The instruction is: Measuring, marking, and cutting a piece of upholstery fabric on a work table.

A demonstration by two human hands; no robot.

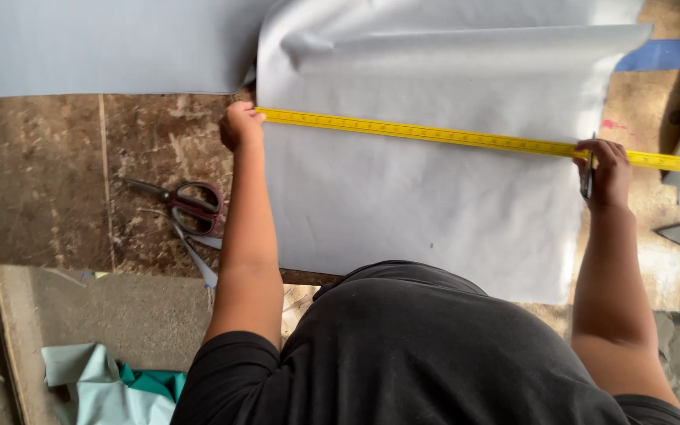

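Fingers pin yellow tape measure across grey sheet.

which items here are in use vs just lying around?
In use: yellow tape measure, grey sheet, pen in right hand, left hand pinning the tape's end.
Lying about: scissors, teal fabric scraps, second grey sheet.

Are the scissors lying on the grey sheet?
No, the scissors lie on the bare floor, left of the sheet and the left hand.
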